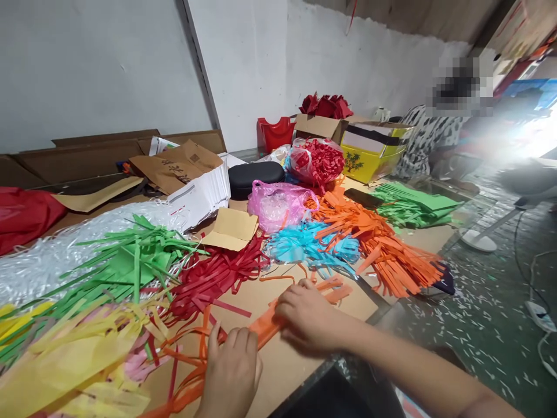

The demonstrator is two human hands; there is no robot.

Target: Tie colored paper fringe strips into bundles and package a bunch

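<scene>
An orange strip bundle [266,325] lies diagonally across the cardboard at the front, between my hands. My left hand [234,363] is closed at its lower left end, beside loose orange strips [191,377]. Farther right and up, my right hand [307,316] curls over the bundle, fingers wrapped round it; the fringed end [335,290] sticks out beyond. Dark red strips [217,273] are heaped just behind my left hand. Blue strips [311,247] and a larger pile of orange fringed pieces [387,249] lie behind my right hand.
Green strips [139,255] and yellow sheets [78,354] cover the left. Behind are a pink bag [278,206], a black case [256,176], a red bundle [319,162] and a yellow box [369,157]. A lamp base [478,240] stands right. Another person [424,139] sits at the back.
</scene>
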